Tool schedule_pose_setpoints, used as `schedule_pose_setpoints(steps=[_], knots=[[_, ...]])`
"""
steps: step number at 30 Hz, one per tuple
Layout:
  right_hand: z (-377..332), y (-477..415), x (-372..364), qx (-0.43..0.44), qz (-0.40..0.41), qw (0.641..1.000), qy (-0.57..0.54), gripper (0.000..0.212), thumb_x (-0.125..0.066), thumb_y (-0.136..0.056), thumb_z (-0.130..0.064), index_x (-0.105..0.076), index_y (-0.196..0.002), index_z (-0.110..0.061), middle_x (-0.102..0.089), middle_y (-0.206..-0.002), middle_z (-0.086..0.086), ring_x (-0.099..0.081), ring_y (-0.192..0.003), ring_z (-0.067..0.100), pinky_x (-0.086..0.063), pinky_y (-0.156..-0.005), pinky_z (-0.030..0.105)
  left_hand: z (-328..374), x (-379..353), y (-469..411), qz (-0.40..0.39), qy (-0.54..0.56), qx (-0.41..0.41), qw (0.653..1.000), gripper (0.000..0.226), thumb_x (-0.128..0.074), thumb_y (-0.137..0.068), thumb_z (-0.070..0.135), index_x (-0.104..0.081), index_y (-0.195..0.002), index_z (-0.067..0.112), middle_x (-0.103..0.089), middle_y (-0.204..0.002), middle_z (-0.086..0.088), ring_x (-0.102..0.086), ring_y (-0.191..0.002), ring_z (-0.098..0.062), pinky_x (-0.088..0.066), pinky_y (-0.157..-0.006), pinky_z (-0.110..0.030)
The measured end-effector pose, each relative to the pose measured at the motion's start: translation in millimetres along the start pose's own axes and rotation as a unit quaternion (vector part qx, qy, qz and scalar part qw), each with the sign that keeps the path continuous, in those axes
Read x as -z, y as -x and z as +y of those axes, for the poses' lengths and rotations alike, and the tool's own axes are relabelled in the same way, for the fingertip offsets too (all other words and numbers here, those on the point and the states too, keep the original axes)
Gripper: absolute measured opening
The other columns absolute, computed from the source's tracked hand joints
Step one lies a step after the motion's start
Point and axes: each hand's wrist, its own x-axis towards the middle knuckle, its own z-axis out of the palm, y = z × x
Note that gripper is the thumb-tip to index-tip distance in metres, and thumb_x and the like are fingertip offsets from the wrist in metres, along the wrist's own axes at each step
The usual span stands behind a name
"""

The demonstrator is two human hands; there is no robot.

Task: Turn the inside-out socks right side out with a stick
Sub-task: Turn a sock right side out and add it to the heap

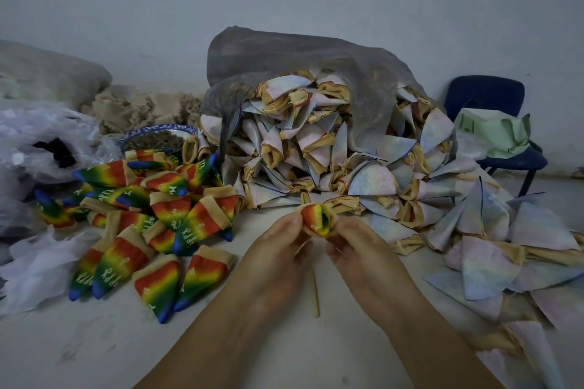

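Just beyond the thin wooden stick (315, 292), on its axis, each grip, left hand (278, 251) and right hand (358, 251), pinches the rainbow knit sock (317, 219).

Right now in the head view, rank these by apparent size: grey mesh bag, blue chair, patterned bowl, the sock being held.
1. grey mesh bag
2. blue chair, though it stands farther back
3. patterned bowl, partly hidden
4. sock, bunched up, nearest the camera

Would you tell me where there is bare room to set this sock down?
The bare pale surface front left, below the pile of rainbow-striped socks, is free. So is a narrow strip around the thin wooden stick. The heap of pale inside-out socks crowds the right.
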Motion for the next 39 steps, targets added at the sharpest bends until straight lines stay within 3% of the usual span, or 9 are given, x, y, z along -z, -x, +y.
schedule_pose_setpoints(steps=[3, 7, 12, 18, 23, 26, 31, 34, 39], knots=[[-4.3, -0.1, -1.6, -0.037, -0.078, 0.985, -0.149, 0.033, -0.058, -0.083, -0.021, -0.063, -0.112, -0.006, -0.065, -0.112, 0.008, -0.058, -0.093, 0.012, -0.051, -0.074, 0.021, 5.2, -0.3, -1.6, -0.038, 0.098, 0.046, 0.993, 0.03, -0.052, -0.091, 0.025, -0.079, -0.098, 0.015, -0.071, -0.108, -0.007, -0.065, -0.095, -0.014, -0.046, -0.084, -0.026], [-4.9, 3.3, 0.9, -0.018, -0.133, 0.984, -0.118, 0.025, -0.05, -0.092, -0.024, -0.063, -0.111, -0.013, -0.064, -0.107, 0.006, -0.057, -0.086, 0.01, -0.048, -0.071, 0.022, 9.4, 0.5, -2.2, -0.038, 0.074, 0.044, 0.996, 0.024, -0.057, -0.09, 0.015, -0.074, -0.104, 0.007, -0.07, -0.105, -0.012, -0.065, -0.089, -0.016, -0.051, -0.074, -0.023], [-3.1, 4.1, 4.6, 0.001, -0.103, 0.994, -0.018, 0.019, -0.049, -0.09, -0.03, -0.065, -0.098, -0.022, -0.064, -0.094, -0.001, -0.054, -0.075, 0.005, -0.04, -0.065, 0.021, 6.4, 4.2, 1.1, 0.032, -0.156, -0.068, 0.985, 0.015, -0.064, -0.091, 0.018, -0.074, -0.103, 0.019, -0.075, -0.105, -0.002, -0.069, -0.103, -0.015, -0.055, -0.089, -0.026], [-2.4, 4.3, 10.2, 0.076, -0.048, 0.986, 0.143, 0.024, -0.048, -0.089, -0.041, -0.062, -0.095, -0.023, -0.06, -0.097, 0.004, -0.054, -0.088, 0.016, -0.043, -0.083, 0.031, 6.3, 10.1, 1.4, 0.066, -0.413, -0.175, 0.891, 0.021, -0.06, -0.096, 0.024, -0.069, -0.088, 0.041, -0.065, -0.097, 0.024, -0.059, -0.094, 0.006, -0.046, -0.079, -0.01], [2.2, 3.2, 7.3, 0.073, -0.045, 0.978, 0.192, 0.018, -0.048, -0.086, -0.046, -0.063, -0.084, -0.035, -0.054, -0.088, -0.003, -0.045, -0.087, 0.016, -0.04, -0.084, 0.031, 6.9, 10.0, -2.1, 0.057, -0.061, -0.04, 0.996, 0.014, -0.058, -0.093, 0.013, -0.071, -0.093, 0.018, -0.065, -0.078, -0.004, -0.055, -0.058, -0.005, -0.042, -0.048, -0.016], [2.3, 2.8, 5.9, 0.039, -0.083, 0.994, 0.056, 0.017, -0.05, -0.088, -0.034, -0.065, -0.086, -0.027, -0.057, -0.099, 0.006, -0.046, -0.099, 0.021, -0.036, -0.091, 0.034, 7.9, 10.6, 0.8, -0.071, 0.164, 0.036, 0.983, 0.011, -0.068, -0.082, 0.009, -0.073, -0.089, 0.003, -0.061, -0.073, -0.006, -0.048, -0.053, -0.006, -0.04, -0.045, -0.018], [-1.1, 6.4, 6.3, 0.009, -0.048, 0.992, 0.115, 0.014, -0.052, -0.092, -0.033, -0.064, -0.089, -0.026, -0.061, -0.102, 0.003, -0.051, -0.097, 0.021, -0.039, -0.08, 0.025, 5.6, 7.1, -1.6, -0.019, 0.156, 0.028, 0.987, 0.011, -0.067, -0.081, 0.014, -0.076, -0.078, 0.01, -0.057, -0.069, -0.004, -0.048, -0.053, -0.007, -0.043, -0.048, -0.019], [-10.6, -1.4, 22.8, 0.106, 0.086, 0.878, 0.46, 0.013, -0.051, -0.095, -0.036, -0.063, -0.09, -0.033, -0.06, -0.096, -0.012, -0.056, -0.085, 0.001, -0.04, -0.069, 0.011, 5.5, 15.2, -7.1, 0.091, -0.049, -0.049, 0.993, 0.013, -0.065, -0.085, 0.023, -0.077, -0.082, 0.023, -0.065, -0.072, 0.004, -0.055, -0.06, -0.003, -0.049, -0.061, -0.02], [-27.4, -4.3, 61.6, 0.137, 0.247, 0.67, 0.686, 0.031, -0.055, -0.091, -0.032, -0.06, -0.12, -0.02, -0.056, -0.115, 0.006, -0.048, -0.11, 0.028, -0.038, -0.087, 0.038, 3.2, 30.1, -14.8, 0.166, -0.393, -0.116, 0.897, 0.016, -0.056, -0.098, 0.03, -0.067, -0.095, 0.042, -0.057, -0.1, 0.022, -0.056, -0.084, 0.012, -0.047, -0.076, -0.017]])
